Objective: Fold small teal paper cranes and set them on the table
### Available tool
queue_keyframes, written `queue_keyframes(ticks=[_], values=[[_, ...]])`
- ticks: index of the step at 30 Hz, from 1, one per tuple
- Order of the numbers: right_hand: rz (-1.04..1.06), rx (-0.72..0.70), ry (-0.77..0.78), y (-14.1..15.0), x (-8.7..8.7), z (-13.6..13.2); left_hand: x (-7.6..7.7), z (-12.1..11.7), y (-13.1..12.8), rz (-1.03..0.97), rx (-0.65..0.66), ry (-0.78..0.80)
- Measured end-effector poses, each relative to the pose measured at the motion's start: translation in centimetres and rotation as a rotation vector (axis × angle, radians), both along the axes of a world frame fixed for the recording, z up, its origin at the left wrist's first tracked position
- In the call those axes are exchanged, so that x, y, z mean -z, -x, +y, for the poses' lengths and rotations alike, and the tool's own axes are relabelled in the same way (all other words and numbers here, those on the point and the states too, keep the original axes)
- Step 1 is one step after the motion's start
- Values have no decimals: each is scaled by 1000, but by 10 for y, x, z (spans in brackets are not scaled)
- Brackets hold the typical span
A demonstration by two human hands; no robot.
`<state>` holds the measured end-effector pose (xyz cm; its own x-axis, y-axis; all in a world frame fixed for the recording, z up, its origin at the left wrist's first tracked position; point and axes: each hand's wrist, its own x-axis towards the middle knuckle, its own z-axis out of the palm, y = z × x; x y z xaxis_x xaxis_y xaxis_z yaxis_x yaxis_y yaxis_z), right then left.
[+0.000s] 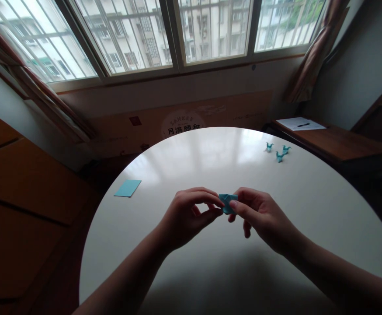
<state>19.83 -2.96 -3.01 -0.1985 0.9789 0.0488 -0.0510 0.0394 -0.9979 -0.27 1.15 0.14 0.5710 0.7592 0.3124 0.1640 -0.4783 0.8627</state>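
Observation:
Above the middle of a round white table point(210, 262) both my hands pinch one small folded piece of blue paper point(227, 202). My left hand point(186, 216) grips its left side with thumb and forefinger, the other fingers curled in. My right hand point(261, 216) holds its right side between thumb and fingers. Most of the paper is hidden by my fingertips.
A flat blue sheet of paper point(127, 188) lies near the table's left edge. Three small blue folded paper figures point(278, 152) stand at the far right of the table. A wooden side desk point(335, 140) with white papers and a pen point(302, 124) stands to the right, under the window.

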Motion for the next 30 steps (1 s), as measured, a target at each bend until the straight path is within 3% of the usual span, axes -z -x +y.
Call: queue_keyframes(ticks=[5,12,17,25,30], values=[[87,-58,60,1,2,1,0,-4,-4,-91,-29,215],[373,-179,276,3,2,3,2,-2,-1,-149,0,299],[443,-211,323,4,2,3,2,-1,1,-167,-1,293],[403,-192,239,4,1,1,-4,-4,-1,-157,24,233],[490,-241,344,6,1,1,-2,-3,-1,-174,23,216]])
